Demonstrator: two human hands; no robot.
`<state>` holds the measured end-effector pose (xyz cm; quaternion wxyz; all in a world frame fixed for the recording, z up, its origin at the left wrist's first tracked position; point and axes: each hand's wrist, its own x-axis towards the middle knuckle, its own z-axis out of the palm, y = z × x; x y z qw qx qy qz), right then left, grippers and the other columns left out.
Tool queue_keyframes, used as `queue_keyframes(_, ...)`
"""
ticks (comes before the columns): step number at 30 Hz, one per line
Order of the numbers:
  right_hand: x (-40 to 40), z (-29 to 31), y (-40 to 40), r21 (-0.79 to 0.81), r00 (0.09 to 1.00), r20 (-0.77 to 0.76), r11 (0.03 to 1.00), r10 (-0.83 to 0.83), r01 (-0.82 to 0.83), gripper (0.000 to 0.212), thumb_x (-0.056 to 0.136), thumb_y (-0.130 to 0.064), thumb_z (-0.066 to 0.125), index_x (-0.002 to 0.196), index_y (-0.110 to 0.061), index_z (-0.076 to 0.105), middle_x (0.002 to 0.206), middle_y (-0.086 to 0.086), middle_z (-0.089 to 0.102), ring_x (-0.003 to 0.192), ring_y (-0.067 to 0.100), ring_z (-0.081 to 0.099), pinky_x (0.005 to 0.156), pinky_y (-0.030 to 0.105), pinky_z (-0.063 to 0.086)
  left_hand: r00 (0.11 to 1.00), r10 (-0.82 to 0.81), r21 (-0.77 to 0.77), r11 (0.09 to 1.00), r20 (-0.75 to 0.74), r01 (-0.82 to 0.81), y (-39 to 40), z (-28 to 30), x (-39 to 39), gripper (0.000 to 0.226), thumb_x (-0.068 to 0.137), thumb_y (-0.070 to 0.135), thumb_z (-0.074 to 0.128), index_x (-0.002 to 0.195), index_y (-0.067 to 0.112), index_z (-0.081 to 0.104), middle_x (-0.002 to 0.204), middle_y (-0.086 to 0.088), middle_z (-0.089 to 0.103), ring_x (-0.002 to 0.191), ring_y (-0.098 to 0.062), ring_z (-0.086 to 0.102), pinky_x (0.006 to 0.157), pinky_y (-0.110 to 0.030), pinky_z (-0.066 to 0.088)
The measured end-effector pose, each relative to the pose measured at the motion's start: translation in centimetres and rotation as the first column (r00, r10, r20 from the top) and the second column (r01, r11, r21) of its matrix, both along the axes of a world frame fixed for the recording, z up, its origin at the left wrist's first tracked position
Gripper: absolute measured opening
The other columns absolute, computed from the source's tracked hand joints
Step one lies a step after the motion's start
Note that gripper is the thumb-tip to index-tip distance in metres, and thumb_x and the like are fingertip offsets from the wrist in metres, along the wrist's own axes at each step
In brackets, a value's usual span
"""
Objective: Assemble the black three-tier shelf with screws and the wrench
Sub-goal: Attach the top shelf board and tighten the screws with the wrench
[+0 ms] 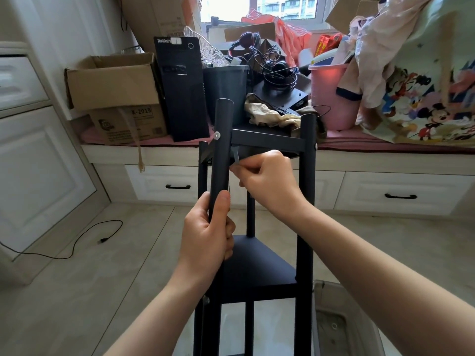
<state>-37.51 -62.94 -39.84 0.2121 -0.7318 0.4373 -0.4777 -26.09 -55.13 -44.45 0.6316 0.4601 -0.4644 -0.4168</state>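
Left hand: left hand (208, 237) sits nearest the camera, its fingers (227, 201) and thumb wrapped round the round black metal post (221, 150), gripping it partway down and holding it tilted against the frame.
Right hand: right hand (267, 176) pinches the small grey metal wrench (236, 157) between thumb and curled fingers, just right of the post and under the top tier's front rail.
Wrench: its short arm points up toward the corner where post and rail meet; whether its tip sits in a screw head cannot be told.
Screw: silver round-headed screw (217, 135) shows on the post's outer face at rail height, seated in its hole.
Shelf: black three-tier metal shelf (257, 265) stands upright on the tiled floor between the forearms, with the middle tier fixed between the posts and the top tier (267, 140) level with the window seat behind it.
Step in hand: by my reading, fastening the front-left post to the top tier; the right post already carries its screw (315, 145).
Next move: likely calls for turning the wrench in short strokes while the left hand keeps the post square to the rail, so the thread does not cross.
Surroundings: brown cardboard boxes (113, 80), a black computer tower (182, 88) and a pink plastic bucket (334, 93) crowd the seat.
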Motion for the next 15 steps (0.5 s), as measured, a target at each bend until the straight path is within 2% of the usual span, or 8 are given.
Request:
queue_keyframes(7,0.8,-1.1,-0.7,-0.033,0.999,0.029,0.999,-0.024,0.025,0.025,0.094,-0.018,0.064,0.080,-0.001,0.076,0.065,0.015,0.068,0.066,0.033,0.065,0.068,0.046,0.055,1.000,0.012,-0.007,1.000,0.005,-0.012,0.0,0.1,0.1,0.066,0.081,0.058,0.055,0.091,-0.005,0.039,0.059,-0.009,0.035,0.043,-0.016,0.028,0.038,-0.026,0.026)
queue_keyframes(12,2.0,-2.1,-1.3,-0.064,0.991,0.132,0.998,-0.018,0.027,0.027,0.094,-0.014,0.062,0.071,-0.004,0.073,0.061,0.005,0.068,0.058,0.015,0.066,0.061,0.030,0.054,1.000,-0.005,-0.011,1.000,0.010,0.006,0.1,-0.1,0.1,0.061,0.082,0.058,0.055,0.090,-0.001,0.043,0.062,-0.011,0.036,0.044,-0.016,0.028,0.038,-0.027,0.025)
queue_keyframes(15,3.0,-2.6,-1.9,-0.113,0.986,0.162,0.992,-0.039,0.057,0.028,0.093,-0.015,0.064,0.068,-0.002,0.070,0.057,0.003,0.065,0.056,0.016,0.062,0.058,0.026,0.049,1.000,-0.013,-0.017,1.000,0.023,0.014,0.2,-0.2,0.1,0.056,0.081,0.059,0.056,0.088,0.004,0.046,0.059,-0.010,0.037,0.042,-0.016,0.030,0.038,-0.027,0.027)
